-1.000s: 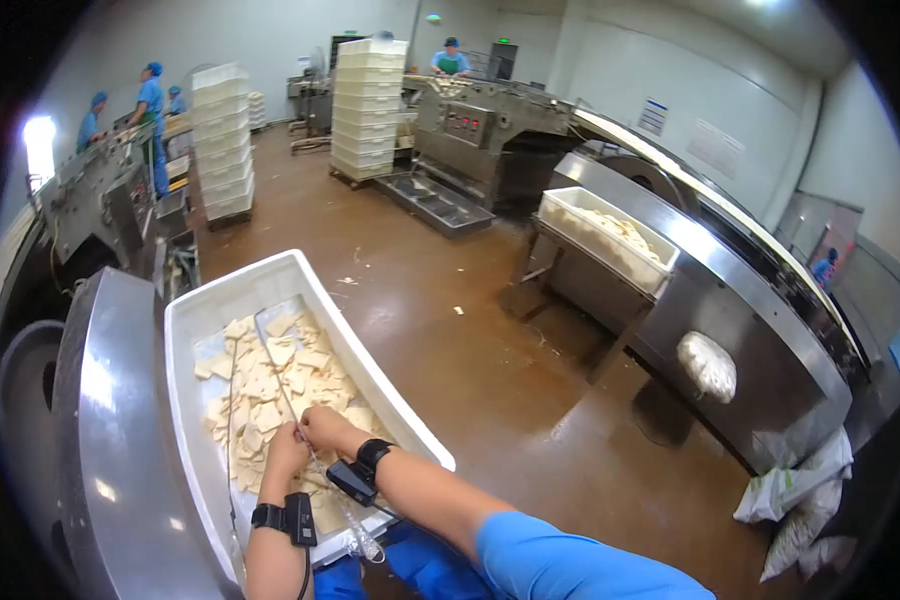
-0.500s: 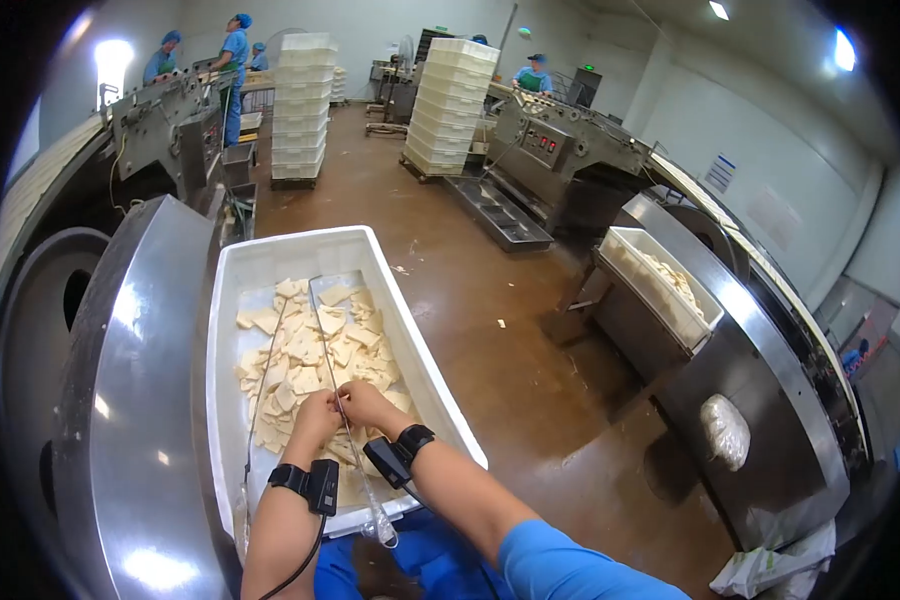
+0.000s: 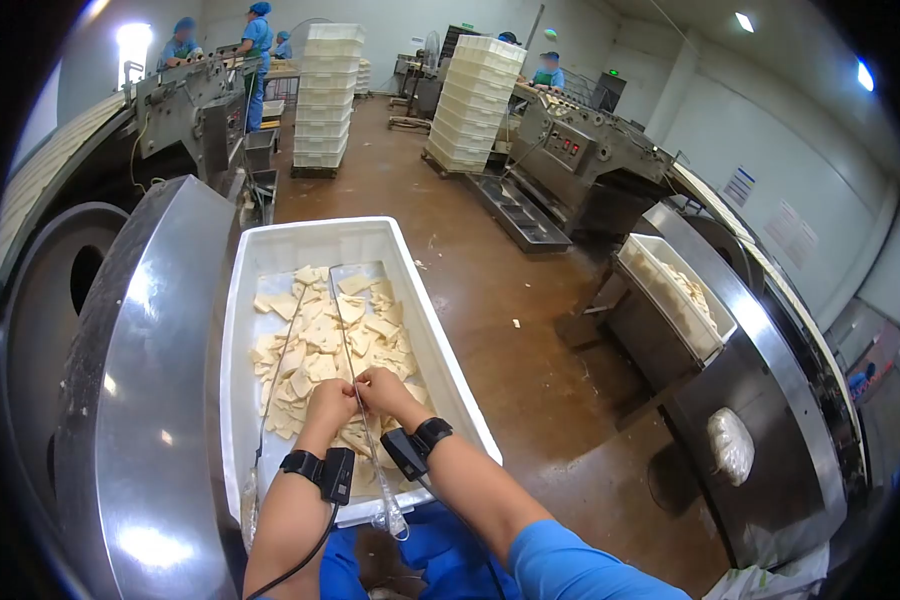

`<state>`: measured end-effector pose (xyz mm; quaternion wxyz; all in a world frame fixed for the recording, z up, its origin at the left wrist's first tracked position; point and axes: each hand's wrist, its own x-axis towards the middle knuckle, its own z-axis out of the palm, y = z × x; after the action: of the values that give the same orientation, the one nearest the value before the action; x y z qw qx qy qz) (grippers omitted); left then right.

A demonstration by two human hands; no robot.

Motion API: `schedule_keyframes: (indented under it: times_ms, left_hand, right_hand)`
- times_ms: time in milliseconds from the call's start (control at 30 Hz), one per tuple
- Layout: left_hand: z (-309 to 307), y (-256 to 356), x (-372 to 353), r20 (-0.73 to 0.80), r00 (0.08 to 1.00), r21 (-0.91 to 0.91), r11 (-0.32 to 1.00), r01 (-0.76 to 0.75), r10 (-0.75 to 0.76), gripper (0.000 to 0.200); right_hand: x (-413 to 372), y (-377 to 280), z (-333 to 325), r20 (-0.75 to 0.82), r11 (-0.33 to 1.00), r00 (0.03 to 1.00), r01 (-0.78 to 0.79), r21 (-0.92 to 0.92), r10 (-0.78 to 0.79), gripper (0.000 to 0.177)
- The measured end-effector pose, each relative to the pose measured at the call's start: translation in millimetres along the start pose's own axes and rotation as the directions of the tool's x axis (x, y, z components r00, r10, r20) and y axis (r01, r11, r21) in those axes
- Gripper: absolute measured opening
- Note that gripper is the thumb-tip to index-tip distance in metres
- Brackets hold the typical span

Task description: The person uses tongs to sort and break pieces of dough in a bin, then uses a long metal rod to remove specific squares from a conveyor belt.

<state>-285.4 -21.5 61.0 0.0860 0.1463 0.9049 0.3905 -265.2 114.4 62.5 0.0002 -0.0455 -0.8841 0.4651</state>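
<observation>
In front of me is a long white plastic tub (image 3: pixel 432 335) with many flat, pale, broken dough-like pieces (image 3: pixel 320 335) in it. Two thin metal rods run lengthwise over them: a left rod (image 3: pixel 283 355) and a right rod (image 3: pixel 344 325). The right rod's near end, a looped handle wrapped in clear plastic (image 3: pixel 391 515), reaches over the tub's near rim. My left hand (image 3: pixel 332 405) and my right hand (image 3: pixel 385 392) meet over the pieces, fingertips pinched together at the right rod. Anything small between the fingertips is hidden. Both wrists carry black strapped devices.
Curved steel machine housings stand at left (image 3: pixel 160 370) and right (image 3: pixel 760 440). Another tub of pieces (image 3: pixel 675 300) sits on the right. Stacked crates (image 3: pixel 325 95) stand farther back, with several co-workers at machines beyond. A plastic-wrapped bundle (image 3: pixel 730 445) is at the right.
The whole view has shifted slightly to the right in the picture. Both hands stay pinched together at the right rod, a little higher in view.
</observation>
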Motion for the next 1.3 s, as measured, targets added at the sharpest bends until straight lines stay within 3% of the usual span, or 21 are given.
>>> schedule_keyframes:
  times_ms: [300,400,467,667,1033,1300]
  left_hand:
    - [-1,-5,2,0.049,0.999,0.005,1.0,-0.013,0.013,0.016]
    - [6,-14,7,0.029,0.999,-0.007,0.999,-0.043,0.043,0.014]
    - [9,-15,8,-0.07,0.994,-0.044,0.996,-0.083,0.08,0.013]
    - [12,-18,11,-0.093,0.994,-0.04,0.997,-0.069,0.065,0.014]
    - [10,-17,9,-0.063,0.998,-0.045,0.999,-0.025,0.022,0.012]
    - [9,-19,9,-0.03,0.999,-0.047,0.998,-0.042,0.04,0.011]
  right_hand:
    - [-5,-7,-5,0.044,1.0,0.999,-0.009,0.012,0.009,0.022]
    - [-5,-8,-5,0.035,1.0,0.999,-0.018,0.016,0.017,0.021]
    - [-4,-6,-4,0.009,0.999,1.0,-0.028,0.026,0.027,0.021]
    - [3,4,0,-0.03,1.0,0.999,0.012,0.003,-0.011,0.022]
    - [1,2,0,-0.078,0.993,0.996,0.029,-0.112,-0.038,0.022]
    - [3,8,1,-0.039,0.998,0.998,0.051,-0.046,-0.053,0.02]
